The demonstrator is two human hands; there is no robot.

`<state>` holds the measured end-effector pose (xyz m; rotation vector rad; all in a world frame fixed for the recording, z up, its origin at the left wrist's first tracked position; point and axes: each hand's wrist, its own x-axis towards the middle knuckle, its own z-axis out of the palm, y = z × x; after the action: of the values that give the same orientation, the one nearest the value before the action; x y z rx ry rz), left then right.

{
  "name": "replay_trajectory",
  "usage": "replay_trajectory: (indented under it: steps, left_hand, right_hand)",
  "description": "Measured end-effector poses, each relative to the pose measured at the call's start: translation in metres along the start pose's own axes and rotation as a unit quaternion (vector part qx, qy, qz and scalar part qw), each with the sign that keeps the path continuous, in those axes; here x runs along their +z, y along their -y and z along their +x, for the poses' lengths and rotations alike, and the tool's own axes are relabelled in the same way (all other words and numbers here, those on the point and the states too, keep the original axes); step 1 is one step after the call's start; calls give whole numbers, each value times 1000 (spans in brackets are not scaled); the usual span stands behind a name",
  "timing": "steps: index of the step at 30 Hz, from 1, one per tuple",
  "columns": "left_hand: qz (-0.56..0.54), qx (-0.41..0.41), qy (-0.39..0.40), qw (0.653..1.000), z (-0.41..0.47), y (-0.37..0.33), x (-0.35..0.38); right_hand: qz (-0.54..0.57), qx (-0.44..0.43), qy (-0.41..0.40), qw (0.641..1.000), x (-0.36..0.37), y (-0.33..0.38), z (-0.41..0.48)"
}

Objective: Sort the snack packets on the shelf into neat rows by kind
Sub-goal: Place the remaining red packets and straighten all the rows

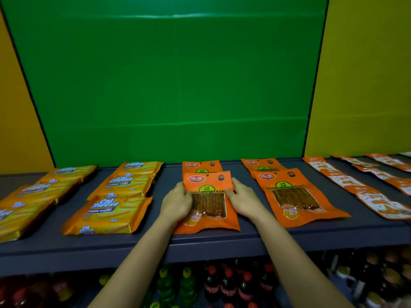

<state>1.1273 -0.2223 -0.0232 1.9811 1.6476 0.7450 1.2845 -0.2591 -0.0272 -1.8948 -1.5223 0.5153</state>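
An orange spicy-stick packet [208,201] lies flat on the dark grey shelf [200,243], overlapping another of its kind [201,166] behind it. My left hand [176,202] grips its left edge and my right hand [243,201] grips its right edge. To the right, two more orange stick packets [295,196] form a row. On the left lie two rows of yellow Cal Cheese wafer packs [111,210] [33,196]. At the far right lie rows of orange-and-white packets [360,190].
A green back panel [178,85] rises behind the shelf, with yellow panels either side. Below the shelf's front edge stand several bottles [226,285] with red, green and yellow caps.
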Motion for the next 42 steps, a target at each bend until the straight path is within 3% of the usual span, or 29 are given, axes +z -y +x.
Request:
replay_trajectory:
  steps: [12,20,26,33,37,42]
  left_hand:
    - [-49,-16,-26,998,-4,0,-3]
    - [-8,-20,0,1000,-2,0,-1]
    - [4,-12,-10,1000,-4,-3,-1]
    - [11,51,-94,994,-8,-6,-29]
    - [22,47,-126,991,-5,18,-79]
    - [13,-20,-129,991,3,89,-130]
  right_hand:
    - [-43,5,13,999,1,0,3]
    - [-103,-20,20,994,0,2,5]
    - [-77,-43,5,996,2,-1,9]
    - [-14,-79,-60,995,-8,11,-2]
    - [11,-111,-12,994,-9,48,-13]
    - [79,-109,63,989,34,94,-22]
